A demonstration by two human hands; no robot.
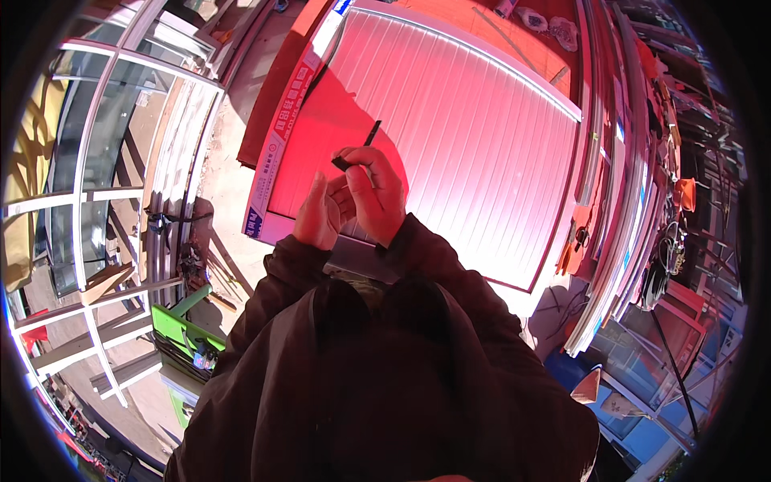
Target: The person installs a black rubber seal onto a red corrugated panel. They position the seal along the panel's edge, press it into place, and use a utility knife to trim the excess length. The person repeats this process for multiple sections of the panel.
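Note:
My right hand [376, 193] is closed around a small black strip-like piece [373, 133]. One thin end of it points up and away past the knuckles, and a thicker dark end comes out by the thumb. Its exact kind is too small to make out. Just left of it, my left hand [320, 215] is half curled, thumb and fingers apart, its fingertips close to the right palm. Nothing shows in it. Both hands are raised over a large framed ribbed panel [474, 161], tinted pink by the light, with printed film along its left frame bar.
Metal window frames [84, 161] with glass stand at the left, above a green box-like thing [181, 325]. Long stacked profiles [614, 241] line the right side, with an orange cup-like item [684, 194] beyond them. Clear plastic bags [562, 34] lie at the far edge.

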